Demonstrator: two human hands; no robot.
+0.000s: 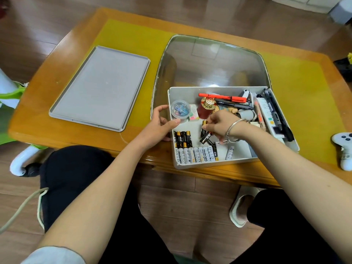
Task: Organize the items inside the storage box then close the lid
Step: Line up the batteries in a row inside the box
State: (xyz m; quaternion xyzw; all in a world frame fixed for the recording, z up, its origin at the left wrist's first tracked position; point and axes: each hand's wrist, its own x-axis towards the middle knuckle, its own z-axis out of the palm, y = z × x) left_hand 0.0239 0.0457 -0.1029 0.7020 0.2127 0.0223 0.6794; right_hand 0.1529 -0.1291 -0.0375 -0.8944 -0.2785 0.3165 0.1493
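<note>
A white storage box (215, 162) stands on the table in front of me. My left hand (160, 123) grips its left wall, thumb over the rim. Inside the box my right hand (219, 124) pinches a black battery (204, 130) among loose black ones. White batteries (198, 154) lie in a row along the near wall, and black-and-gold batteries (182, 139) sit above them. A clear tub of clips (180, 109), a red jar with a gold top (206, 107), a red marker (222, 97) and several pens fill the far and right side. The grey lid (101, 86) lies flat to the left.
The box sits on a glass inset (213, 60) in the wooden table, with yellow mats (297, 96) on either side. A white game controller (344, 147) rests near the table's right edge. My knees are under the near edge; a white-and-green chair stands at the left.
</note>
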